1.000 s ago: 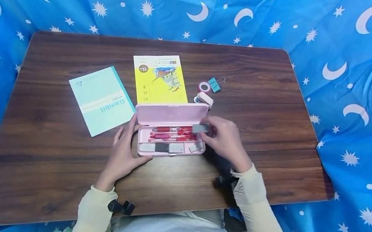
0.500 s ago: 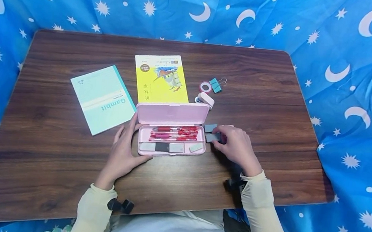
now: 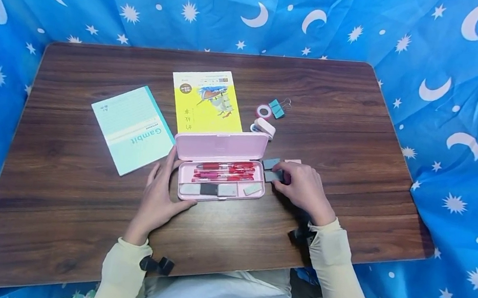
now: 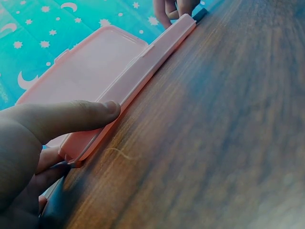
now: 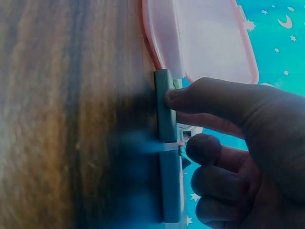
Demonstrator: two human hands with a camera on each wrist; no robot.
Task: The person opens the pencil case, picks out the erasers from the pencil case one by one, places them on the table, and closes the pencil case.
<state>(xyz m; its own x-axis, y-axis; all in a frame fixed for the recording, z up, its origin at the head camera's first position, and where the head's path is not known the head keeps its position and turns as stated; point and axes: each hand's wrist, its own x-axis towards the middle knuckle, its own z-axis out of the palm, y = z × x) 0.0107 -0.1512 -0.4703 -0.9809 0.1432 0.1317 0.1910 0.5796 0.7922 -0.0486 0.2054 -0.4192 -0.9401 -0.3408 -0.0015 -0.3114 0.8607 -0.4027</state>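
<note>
A pink pencil case (image 3: 220, 146) stands with its lid up in the head view. Several red pens (image 3: 225, 169) lie inside, above a white eraser with a black band (image 3: 209, 189); a small whitish eraser (image 3: 253, 189) occupies the right compartment. My left hand (image 3: 157, 203) holds the case's left end, its thumb (image 4: 102, 113) along the front wall. Beside the right end, my right hand (image 3: 303, 188) pinches a grey rectangular block (image 5: 165, 105) on the table with thumb and index finger. Another grey block (image 3: 270, 164) lies right behind it.
Behind the case lie a yellow book (image 3: 208, 106), a small white and pink item (image 3: 263, 127), a tape roll (image 3: 263, 111) and a teal binder clip (image 3: 276, 108). A light teal notebook (image 3: 132, 129) is at left. A pinkish piece (image 3: 292, 161) shows past the right hand.
A second ago my right hand was over the case's right end with a grey block. It has moved right and down to the table beside the case. My left hand has stayed put.
</note>
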